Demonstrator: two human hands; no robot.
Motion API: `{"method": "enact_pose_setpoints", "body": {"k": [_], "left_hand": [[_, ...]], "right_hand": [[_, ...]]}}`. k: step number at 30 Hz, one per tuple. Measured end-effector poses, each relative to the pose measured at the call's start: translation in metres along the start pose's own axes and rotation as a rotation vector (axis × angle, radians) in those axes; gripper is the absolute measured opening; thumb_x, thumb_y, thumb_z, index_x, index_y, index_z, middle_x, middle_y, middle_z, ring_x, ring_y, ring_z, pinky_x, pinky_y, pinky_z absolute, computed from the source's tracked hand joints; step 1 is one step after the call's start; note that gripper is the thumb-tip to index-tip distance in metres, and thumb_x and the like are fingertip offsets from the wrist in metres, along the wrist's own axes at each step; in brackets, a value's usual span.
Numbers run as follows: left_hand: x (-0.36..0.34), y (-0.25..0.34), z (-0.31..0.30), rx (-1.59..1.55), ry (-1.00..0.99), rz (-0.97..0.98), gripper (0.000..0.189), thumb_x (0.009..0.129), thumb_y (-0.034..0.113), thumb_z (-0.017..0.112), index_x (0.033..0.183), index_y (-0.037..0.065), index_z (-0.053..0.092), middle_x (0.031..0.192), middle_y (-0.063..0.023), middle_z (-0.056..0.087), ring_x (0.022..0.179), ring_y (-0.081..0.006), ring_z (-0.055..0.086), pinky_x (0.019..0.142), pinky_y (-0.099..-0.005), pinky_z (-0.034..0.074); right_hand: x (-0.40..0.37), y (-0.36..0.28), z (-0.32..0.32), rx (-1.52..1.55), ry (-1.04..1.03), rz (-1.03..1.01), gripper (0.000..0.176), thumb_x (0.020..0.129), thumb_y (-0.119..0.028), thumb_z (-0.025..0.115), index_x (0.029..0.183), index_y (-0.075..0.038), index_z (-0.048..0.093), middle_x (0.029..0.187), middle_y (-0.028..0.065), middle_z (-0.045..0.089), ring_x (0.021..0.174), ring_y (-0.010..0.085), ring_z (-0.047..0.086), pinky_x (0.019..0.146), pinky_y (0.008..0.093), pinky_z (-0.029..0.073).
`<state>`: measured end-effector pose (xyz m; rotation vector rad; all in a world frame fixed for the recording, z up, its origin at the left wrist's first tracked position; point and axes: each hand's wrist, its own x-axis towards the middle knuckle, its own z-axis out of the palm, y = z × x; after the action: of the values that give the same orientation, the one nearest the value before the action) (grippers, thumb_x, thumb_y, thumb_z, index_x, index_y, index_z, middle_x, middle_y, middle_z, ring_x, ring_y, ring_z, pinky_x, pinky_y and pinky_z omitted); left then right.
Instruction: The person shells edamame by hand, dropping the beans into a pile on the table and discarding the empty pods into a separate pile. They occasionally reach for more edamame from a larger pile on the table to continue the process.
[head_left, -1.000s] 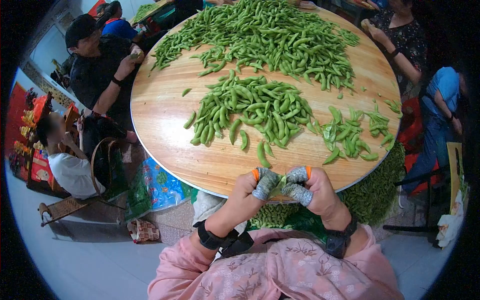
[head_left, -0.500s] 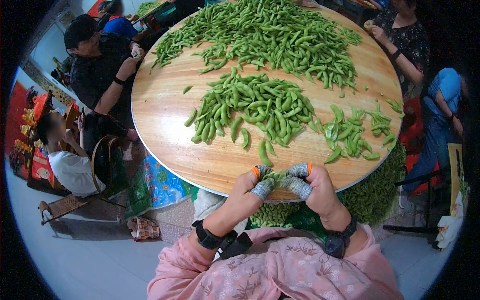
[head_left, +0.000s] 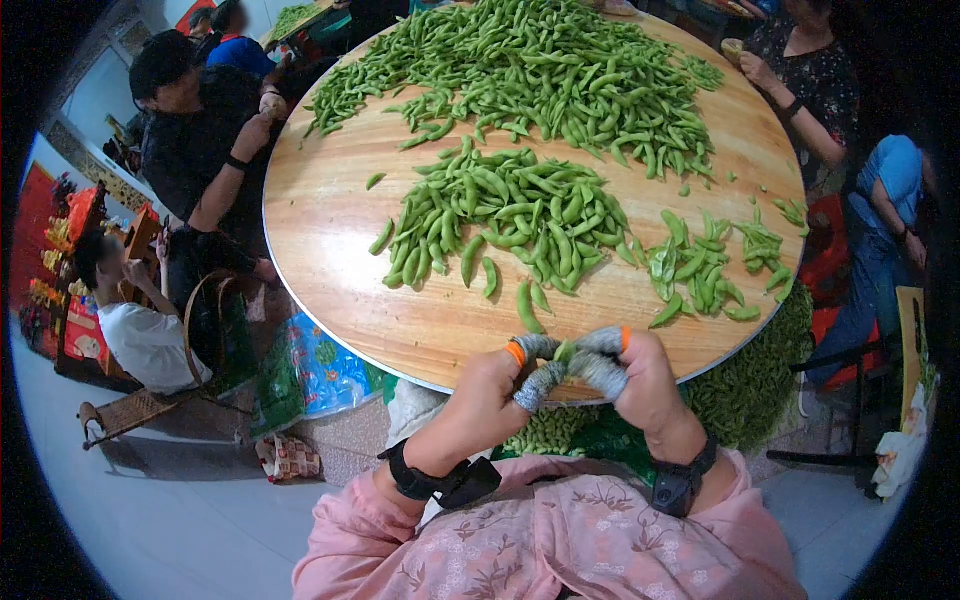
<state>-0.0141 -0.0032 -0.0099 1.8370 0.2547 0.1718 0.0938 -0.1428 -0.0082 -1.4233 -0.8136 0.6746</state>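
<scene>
Between my two hands, just over the near edge of the round wooden table, is a green edamame pod [head_left: 565, 352], mostly covered by fingers. My left hand [head_left: 502, 382] is closed on it, with grey knitted covers on the fingertips and an orange band. From the other side my right hand [head_left: 640, 378], with similar grey covers and an orange band, also pinches it. A small pile of edamame pods [head_left: 510, 212] lies ahead of my hands, and one loose pod [head_left: 527, 307] is closest to them. Flatter, leafy-looking pods [head_left: 700, 265] lie to the right.
A large edamame heap [head_left: 550, 75] covers the far side of the wooden table [head_left: 330, 240]. Below the near edge are more small green pieces [head_left: 545, 430] and a dark green heap [head_left: 750, 390]. People sit around: one in black [head_left: 200, 150] at left, another [head_left: 815, 95] at right.
My fingers have shifted around the pod, and less of it shows now. My left fingertips have moved slightly right and down. The person at upper right has moved a hand outward.
</scene>
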Motion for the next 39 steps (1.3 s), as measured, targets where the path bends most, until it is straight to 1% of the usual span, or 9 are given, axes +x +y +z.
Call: {"method": "enact_pose_setpoints", "body": {"k": [5, 8, 12, 16, 21, 26, 28, 35, 39], "left_hand": [[0.013, 0.008, -0.024, 0.532, 0.100, 0.168, 0.023, 0.067, 0.011, 0.062, 0.090, 0.006, 0.058, 0.071, -0.0145, 0.053, 0.066, -0.0316, 0.054, 0.058, -0.0376, 0.043], [0.030, 0.013, -0.038, 0.989, -0.027, 0.308, 0.029, 0.062, 0.014, 0.065, 0.086, 0.002, 0.055, 0.070, -0.0131, 0.047, 0.067, -0.0305, 0.050, 0.056, -0.0357, 0.041], [0.046, -0.005, -0.043, 1.043, -0.102, 0.383, 0.041, 0.048, 0.027, 0.072, 0.075, 0.003, 0.052, 0.069, -0.0128, 0.044, 0.065, -0.0316, 0.049, 0.052, -0.0383, 0.039], [0.044, 0.008, -0.036, 1.001, -0.146, 0.316, 0.035, 0.052, 0.023, 0.070, 0.077, 0.004, 0.055, 0.071, -0.0135, 0.047, 0.067, -0.0328, 0.050, 0.055, -0.0380, 0.041], [0.026, 0.016, -0.023, 0.443, 0.036, 0.137, 0.023, 0.063, 0.011, 0.064, 0.084, 0.003, 0.057, 0.075, -0.0149, 0.052, 0.069, -0.0326, 0.054, 0.059, -0.0358, 0.043], [0.014, 0.017, -0.006, 0.394, 0.031, 0.265, 0.020, 0.067, 0.007, 0.060, 0.086, 0.001, 0.056, 0.078, -0.0145, 0.053, 0.068, -0.0301, 0.054, 0.061, -0.0329, 0.043], [0.012, 0.006, 0.000, -0.150, -0.054, 0.035, 0.021, 0.071, 0.007, 0.057, 0.090, 0.000, 0.053, 0.077, -0.0152, 0.053, 0.066, -0.0284, 0.052, 0.061, -0.0315, 0.042], [0.005, 0.007, -0.004, 0.051, -0.158, 0.113, 0.019, 0.075, 0.005, 0.053, 0.092, 0.000, 0.050, 0.075, -0.0147, 0.055, 0.067, -0.0301, 0.053, 0.059, -0.0333, 0.042], [-0.001, 0.012, 0.004, 0.478, 0.085, 0.163, 0.023, 0.067, 0.003, 0.058, 0.089, 0.001, 0.052, 0.073, -0.0142, 0.055, 0.067, -0.0314, 0.054, 0.056, -0.0346, 0.044]], "right_hand": [[0.007, -0.005, -0.062, -0.296, 0.535, -0.022, 0.018, 0.075, -0.001, 0.055, 0.092, 0.002, 0.057, 0.076, 0.0041, 0.058, 0.070, 0.0099, 0.053, 0.065, 0.0241, 0.044], [-0.001, -0.013, -0.090, -0.728, 0.722, -0.073, 0.022, 0.074, -0.001, 0.055, 0.096, 0.003, 0.056, 0.080, 0.0056, 0.058, 0.072, 0.0113, 0.053, 0.066, 0.0249, 0.044], [-0.013, -0.007, -0.078, -0.587, 0.622, -0.044, 0.023, 0.074, -0.001, 0.054, 0.097, 0.003, 0.055, 0.082, 0.0058, 0.058, 0.072, 0.0120, 0.054, 0.067, 0.0255, 0.044], [-0.012, 0.005, -0.035, -0.291, 0.240, 0.002, 0.024, 0.076, 0.002, 0.052, 0.100, 0.004, 0.054, 0.081, 0.0056, 0.058, 0.074, 0.0109, 0.053, 0.068, 0.0248, 0.044], [0.005, 0.004, -0.006, 0.273, 0.080, 0.129, 0.028, 0.077, -0.001, 0.054, 0.105, 0.002, 0.051, 0.076, 0.0007, 0.055, 0.071, 0.0080, 0.052, 0.070, 0.0216, 0.043], [0.009, -0.002, -0.006, 0.575, -0.022, 0.263, 0.023, 0.077, -0.005, 0.055, 0.100, 0.002, 0.053, 0.080, 0.0020, 0.057, 0.074, 0.0091, 0.053, 0.070, 0.0221, 0.044], [0.008, -0.003, -0.005, 0.571, -0.036, 0.188, 0.022, 0.078, -0.005, 0.055, 0.099, 0.002, 0.053, 0.082, 0.0028, 0.058, 0.075, 0.0091, 0.054, 0.070, 0.0219, 0.044], [-0.002, -0.006, 0.001, 0.432, 0.111, 0.186, 0.023, 0.076, -0.010, 0.057, 0.096, 0.002, 0.054, 0.081, 0.0054, 0.058, 0.059, 0.0056, 0.048, 0.050, 0.0152, 0.036], [-0.007, -0.003, -0.003, 0.475, 0.061, 0.276, 0.020, 0.078, -0.013, 0.055, 0.092, 0.002, 0.054, 0.078, 0.0054, 0.056, 0.061, 0.0067, 0.047, 0.050, 0.0165, 0.036]]}}
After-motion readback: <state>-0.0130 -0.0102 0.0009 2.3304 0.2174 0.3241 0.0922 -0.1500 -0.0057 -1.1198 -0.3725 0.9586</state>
